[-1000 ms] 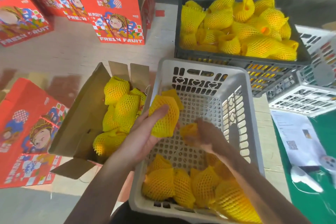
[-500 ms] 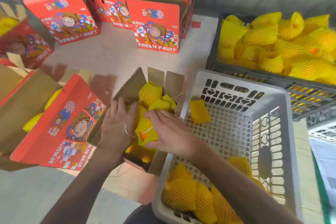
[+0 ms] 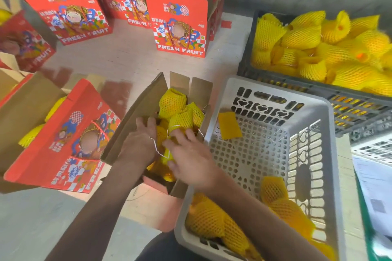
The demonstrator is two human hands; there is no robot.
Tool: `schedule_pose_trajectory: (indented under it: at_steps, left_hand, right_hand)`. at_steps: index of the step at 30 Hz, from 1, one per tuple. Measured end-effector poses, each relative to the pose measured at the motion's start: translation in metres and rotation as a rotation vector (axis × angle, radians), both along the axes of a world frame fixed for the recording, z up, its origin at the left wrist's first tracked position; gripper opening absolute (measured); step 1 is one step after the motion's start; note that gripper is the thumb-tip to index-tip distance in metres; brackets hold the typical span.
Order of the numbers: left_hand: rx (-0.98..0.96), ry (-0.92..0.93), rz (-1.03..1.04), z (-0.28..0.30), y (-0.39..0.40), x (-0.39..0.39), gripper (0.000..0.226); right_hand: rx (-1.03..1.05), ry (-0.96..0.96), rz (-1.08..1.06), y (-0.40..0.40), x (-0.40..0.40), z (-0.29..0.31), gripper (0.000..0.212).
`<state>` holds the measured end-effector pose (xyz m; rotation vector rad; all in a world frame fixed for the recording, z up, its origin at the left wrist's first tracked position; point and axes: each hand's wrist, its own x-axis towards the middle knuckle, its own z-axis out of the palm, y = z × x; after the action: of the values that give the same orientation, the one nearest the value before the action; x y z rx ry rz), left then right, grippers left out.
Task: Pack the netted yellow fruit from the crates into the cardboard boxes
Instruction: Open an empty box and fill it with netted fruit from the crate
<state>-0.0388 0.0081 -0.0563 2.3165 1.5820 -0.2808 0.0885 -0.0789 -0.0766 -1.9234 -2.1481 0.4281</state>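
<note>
Head view looks down on both hands inside the open brown cardboard box (image 3: pixel 146 104) beside the pale grey plastic crate (image 3: pixel 273 95). Her left hand (image 3: pixel 140 144) rests flat, fingers spread, on the netted yellow fruit (image 3: pixel 171 101) packed there. Her right hand (image 3: pixel 191 159) lies over another fruit, fingers loosely bent; whether they pinch it, I cannot tell. More fruit sits in the grey crate's near end and fills the dark slatted crate (image 3: pixel 297 82) behind.

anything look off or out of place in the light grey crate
One empty yellow net sleeve lies flat against the far inner wall of the light grey crate, with no fruit in it, apart from the netted fruit at the near end.
</note>
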Motion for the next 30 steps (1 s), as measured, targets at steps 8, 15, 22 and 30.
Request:
schedule_pose_trajectory:
  at_steps: [8, 15, 22, 30]
  left_hand:
    - [-0.099, -0.343, 0.057, 0.002, -0.026, -0.005, 0.035]
    - [-0.139, -0.368, 0.106, -0.006, -0.028, -0.021, 0.030]
    - [-0.362, -0.203, -0.153, -0.017, -0.022, -0.016, 0.026]
    - [-0.261, -0.316, -0.206, -0.041, -0.040, -0.051, 0.046]
  right_hand:
    - [-0.539, 0.403, -0.209, -0.071, 0.091, -0.011, 0.040]
    - [-0.886, 0.134, -0.114, -0.105, 0.029, -0.061, 0.098]
    - [-0.758, 0.262, -0.309, -0.113, 0.035, -0.062, 0.099]
    - [-0.100, 0.683, -0.555, -0.104, 0.052, 0.016, 0.059]
